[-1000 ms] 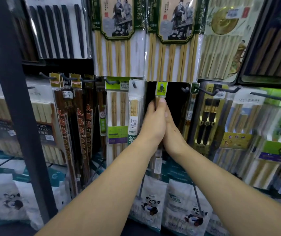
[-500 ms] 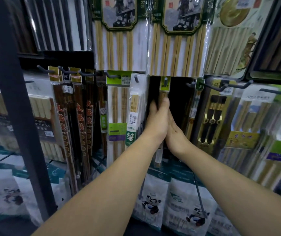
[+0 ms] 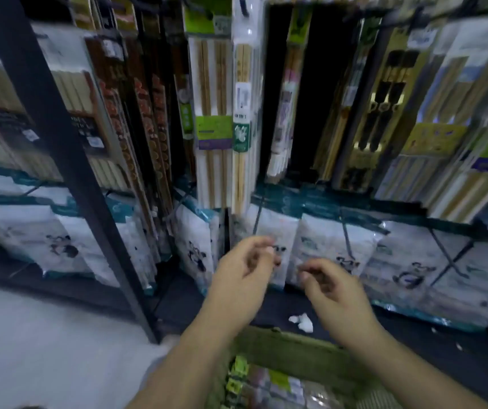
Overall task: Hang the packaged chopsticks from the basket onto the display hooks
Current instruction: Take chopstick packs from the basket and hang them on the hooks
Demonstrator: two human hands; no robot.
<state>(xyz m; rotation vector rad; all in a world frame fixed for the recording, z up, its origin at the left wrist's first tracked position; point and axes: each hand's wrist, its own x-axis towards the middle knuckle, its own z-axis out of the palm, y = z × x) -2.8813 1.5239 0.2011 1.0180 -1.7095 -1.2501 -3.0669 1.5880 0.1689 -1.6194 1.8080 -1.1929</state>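
Green-labelled packaged chopsticks (image 3: 278, 382) lie in the basket (image 3: 290, 346). Above it, left hand (image 3: 242, 278) and right hand (image 3: 337, 293) hover, each grip loosely curled and empty.

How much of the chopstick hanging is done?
One narrow green-topped pack of pale chopsticks hangs in the rack's dark gap. Nothing is in hand: the left hand and right hand are empty, fingers loosely curled, above the olive-green basket. Left to do: several more green-labelled packs lie in that basket.
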